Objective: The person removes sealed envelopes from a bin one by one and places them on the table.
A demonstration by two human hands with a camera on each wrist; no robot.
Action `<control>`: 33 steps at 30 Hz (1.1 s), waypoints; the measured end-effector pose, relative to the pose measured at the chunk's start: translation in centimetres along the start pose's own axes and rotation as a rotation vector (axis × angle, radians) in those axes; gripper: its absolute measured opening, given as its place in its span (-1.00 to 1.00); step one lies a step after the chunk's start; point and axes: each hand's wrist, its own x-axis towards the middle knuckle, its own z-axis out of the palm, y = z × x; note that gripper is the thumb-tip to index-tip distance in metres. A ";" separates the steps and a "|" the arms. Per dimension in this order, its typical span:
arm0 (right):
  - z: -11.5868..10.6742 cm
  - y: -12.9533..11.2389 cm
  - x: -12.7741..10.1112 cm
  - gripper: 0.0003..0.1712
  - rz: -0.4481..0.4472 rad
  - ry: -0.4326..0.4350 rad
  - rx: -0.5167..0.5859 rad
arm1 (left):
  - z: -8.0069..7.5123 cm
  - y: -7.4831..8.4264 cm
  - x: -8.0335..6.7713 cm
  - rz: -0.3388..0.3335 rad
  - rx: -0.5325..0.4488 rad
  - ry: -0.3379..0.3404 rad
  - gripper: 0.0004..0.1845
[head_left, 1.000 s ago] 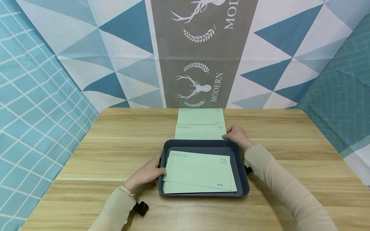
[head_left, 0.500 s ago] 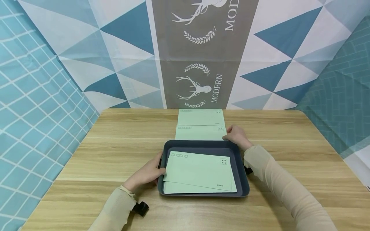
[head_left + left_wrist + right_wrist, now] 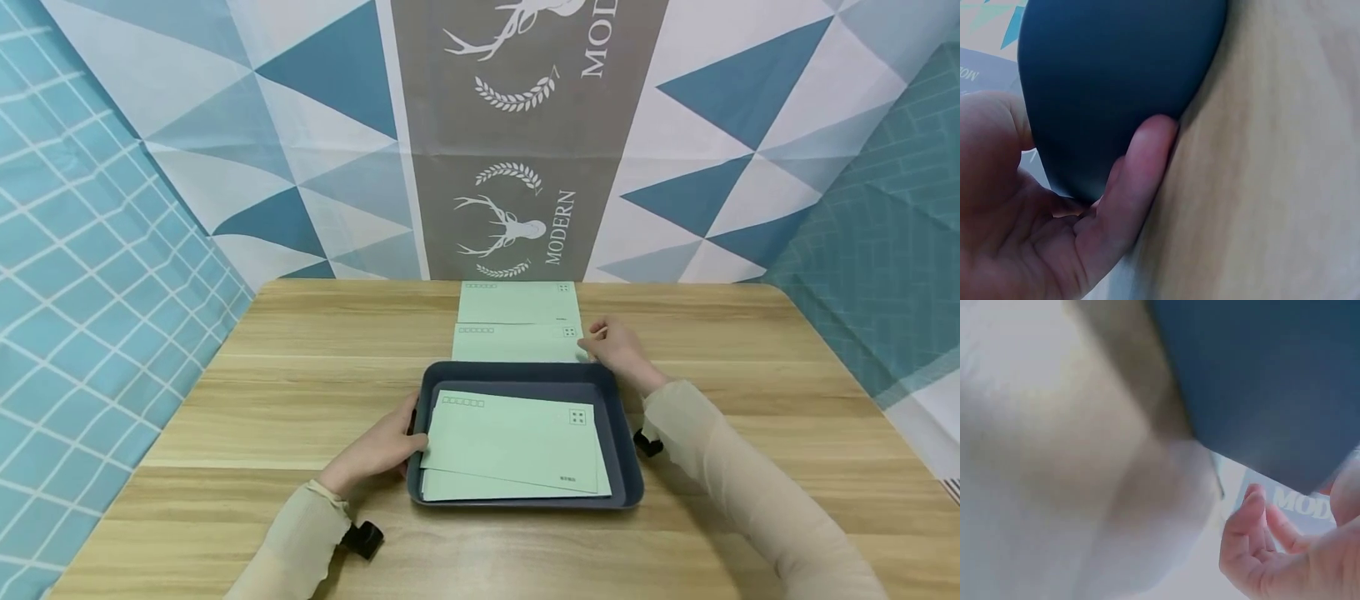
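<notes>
Fingers: our right hand (image 3: 617, 346) pinches the near envelope (image 3: 513, 342) at its right corner; left hand (image 3: 382, 446) grips the tray (image 3: 626, 433) rim.
Lift: we judge raising that corner first clears the far rim.
Steadying: we keep the tray pinned to the table (image 3: 300, 383).

Tray (image 3: 624, 450) sits at table (image 3: 225, 400) centre, nearer the front edge. 2 envelopes (image 3: 510, 437) lie in it, stacked, top one skewed. Behind tray, 2 more envelopes (image 3: 516, 321) run to the back edge, overlapping. Left hand (image 3: 378, 450) at tray's left rim; right hand (image 3: 618, 346) on near envelope's right end, behind tray's back-right corner.
</notes>
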 end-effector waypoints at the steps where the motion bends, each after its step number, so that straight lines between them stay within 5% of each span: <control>1: -0.2 -0.2 -0.2 -0.59 -0.026 0.008 -0.002 | 0.0 0.0 0.0 -0.001 0.001 0.001 -0.20; 10: -1.9 -1.7 -4.2 -0.87 -0.334 0.130 -0.188 | 0.2 -0.3 -0.2 0.003 0.024 0.016 -0.21; 21: -1.0 -1.2 -8.5 -0.86 -0.483 0.027 -0.496 | 0.1 -0.1 -0.1 0.014 0.017 0.009 -0.20; 33: 0.8 -1.0 -10.0 -0.15 -0.467 -0.070 -0.674 | 0.1 -0.1 -0.2 0.013 -0.001 0.019 -0.21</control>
